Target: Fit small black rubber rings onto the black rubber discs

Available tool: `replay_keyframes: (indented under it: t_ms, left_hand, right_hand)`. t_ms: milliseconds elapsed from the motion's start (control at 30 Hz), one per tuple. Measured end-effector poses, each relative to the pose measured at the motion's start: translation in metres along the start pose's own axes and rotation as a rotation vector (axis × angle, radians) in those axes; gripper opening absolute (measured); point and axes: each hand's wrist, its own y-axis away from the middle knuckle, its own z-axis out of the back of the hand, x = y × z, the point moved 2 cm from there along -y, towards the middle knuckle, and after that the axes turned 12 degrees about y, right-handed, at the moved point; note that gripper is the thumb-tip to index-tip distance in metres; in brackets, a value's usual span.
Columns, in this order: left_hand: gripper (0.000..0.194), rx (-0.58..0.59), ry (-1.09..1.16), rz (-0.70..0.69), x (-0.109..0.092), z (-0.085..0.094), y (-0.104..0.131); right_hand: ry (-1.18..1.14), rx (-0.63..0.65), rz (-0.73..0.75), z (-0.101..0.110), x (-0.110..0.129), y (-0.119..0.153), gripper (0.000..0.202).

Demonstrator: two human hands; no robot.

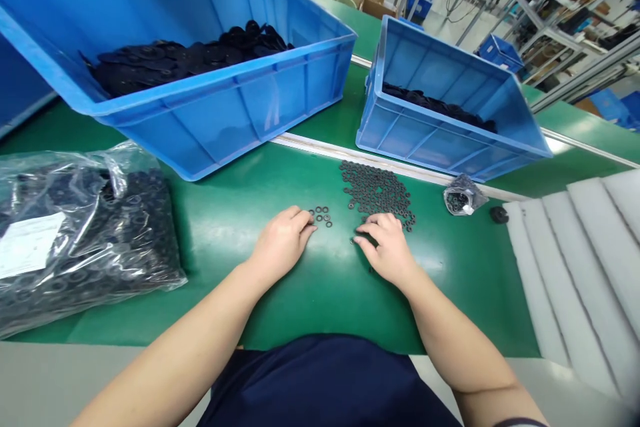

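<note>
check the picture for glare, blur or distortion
Head view: highlights on the plastic bag and green tabletop; wide-angle stretch seems to skew the larger blue bin; lower right corner looks soft; small rings too tiny for fine detail.

Clock centred between left hand (283,240) and right hand (386,247) | free: table (330,293) at 6 o'clock; narrow gap between the bins, 12 to 1 | obstacles: loose rings (326,218) 11, large blue bin (240,117) 10 to 11, ring cluster (367,181) with smaller blue bin (445,137) beyond, 1 to 2, foam slabs (575,273) 3, plastic bag (100,213) 9
</note>
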Motion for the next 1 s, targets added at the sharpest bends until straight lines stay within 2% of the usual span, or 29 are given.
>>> replay_keyframes:
  t_ms: [200, 367, 500, 600, 833, 1000]
  left_hand:
    - [0.011, -0.001, 0.016, 0.073, 0.005, 0.004, -0.003]
    - [0.011, 0.027, 0.017, 0.041, 0.005, 0.005, -0.003]
    - [0.013, 0.050, -0.010, -0.006, 0.004, 0.005, -0.002]
    - [0.016, 0.033, -0.023, -0.062, 0.002, 0.003, 0.000]
    - [0.014, -0.094, 0.099, -0.288, -0.001, -0.001, -0.010]
    - [0.016, -0.077, 0.005, -0.317, 0.002, -0.007, -0.020]
  right_hand:
    - [0.019, 0.097, 0.031, -0.003, 0.010, 0.001, 0.008]
    - [-0.044, 0.143, 0.073, -0.008, 0.010, 0.000, 0.008]
    - [0.120, 0.196, 0.123, -0.010, 0.022, -0.001, 0.019]
    - [0.210, 0.226, 0.099, -0.012, 0.029, -0.002, 0.023]
    - [0.206, 0.163, -0.055, -0.020, 0.022, -0.004, 0.025]
    - [0.123, 0.104, -0.105, -0.024, 0.015, -0.006, 0.024]
